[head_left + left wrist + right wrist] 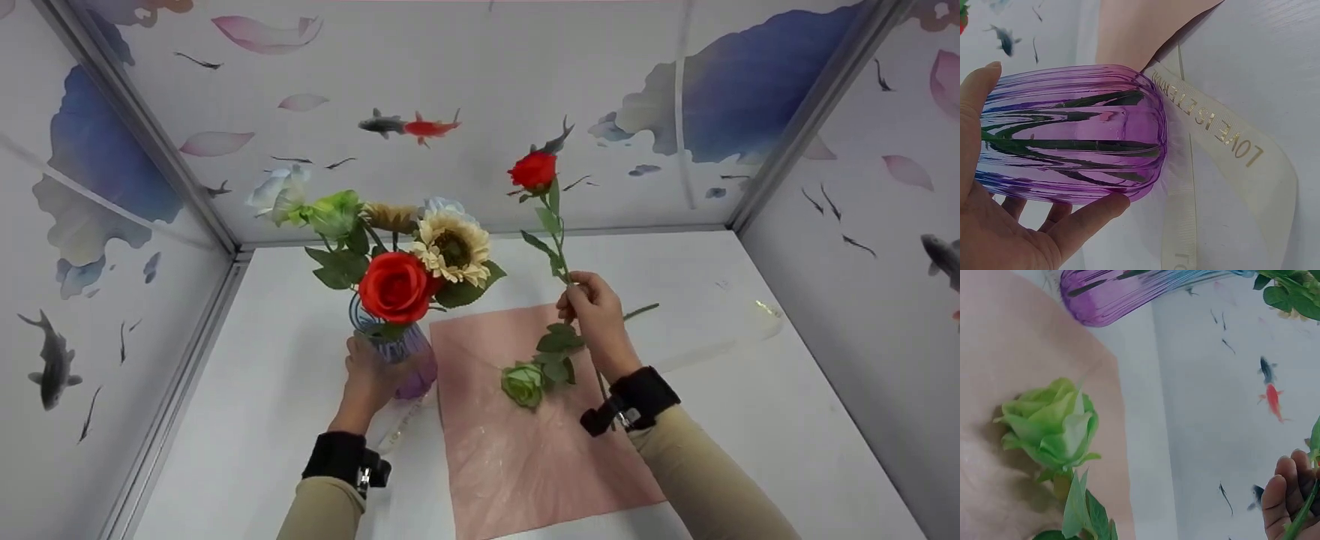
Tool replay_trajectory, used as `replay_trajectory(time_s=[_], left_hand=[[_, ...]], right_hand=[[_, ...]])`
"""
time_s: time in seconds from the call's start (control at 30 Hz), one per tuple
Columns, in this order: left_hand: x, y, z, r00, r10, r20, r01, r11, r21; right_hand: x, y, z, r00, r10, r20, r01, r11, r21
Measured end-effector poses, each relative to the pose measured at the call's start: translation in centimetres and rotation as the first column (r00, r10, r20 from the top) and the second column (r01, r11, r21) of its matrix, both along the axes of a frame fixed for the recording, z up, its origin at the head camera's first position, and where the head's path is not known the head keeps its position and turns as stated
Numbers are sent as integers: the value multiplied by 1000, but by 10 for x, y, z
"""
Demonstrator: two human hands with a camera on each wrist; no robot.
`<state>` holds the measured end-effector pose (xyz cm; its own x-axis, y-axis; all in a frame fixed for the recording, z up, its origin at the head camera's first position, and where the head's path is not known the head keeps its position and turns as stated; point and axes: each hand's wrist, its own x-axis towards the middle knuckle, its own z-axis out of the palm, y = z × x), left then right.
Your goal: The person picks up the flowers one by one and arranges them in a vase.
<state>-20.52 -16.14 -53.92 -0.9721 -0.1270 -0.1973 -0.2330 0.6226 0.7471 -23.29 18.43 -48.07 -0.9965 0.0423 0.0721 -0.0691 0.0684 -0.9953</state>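
Observation:
My left hand (373, 375) grips a ribbed glass vase (1078, 129), purple at the base and bluish toward the top, its fingers and thumb around the side. Green stems show through the glass. Out of the vase's top rise a large red rose (395, 287), a cream sunflower (452, 249), and green and pale blooms (335, 214). My right hand (598, 319) pinches the stem of a single red rose (534, 172), held upright to the right of the bouquet. Below that hand lies a green rose (1053, 424) with leaves.
Pink wrapping paper (517, 480) covers the middle of the white table (225, 420), under the green rose. A cream ribbon with gold lettering (1224, 129) lies by the vase's base. White walls (480, 60) printed with fish and petals stand at the back and both sides.

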Motion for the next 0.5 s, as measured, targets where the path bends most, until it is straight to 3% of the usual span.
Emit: replay_trajectory(time_s=[0.1, 0.17, 0.33, 0.5], left_hand=[[1, 0, 0, 1000, 1, -24, -1, 1000, 7], [2, 1, 0, 999, 1, -42, -1, 1000, 10], [2, 0, 0, 1000, 12, -25, -12, 1000, 16], [-1, 0, 2, 998, 31, 48, -32, 999, 22]], right_hand=[[2, -1, 3, 999, -10, -34, 5, 993, -122], [4, -2, 5, 997, -31, -69, 21, 989, -143], [10, -4, 14, 979, -80, -189, 69, 996, -63], [19, -9, 25, 947, -23, -321, 32, 999, 25]])
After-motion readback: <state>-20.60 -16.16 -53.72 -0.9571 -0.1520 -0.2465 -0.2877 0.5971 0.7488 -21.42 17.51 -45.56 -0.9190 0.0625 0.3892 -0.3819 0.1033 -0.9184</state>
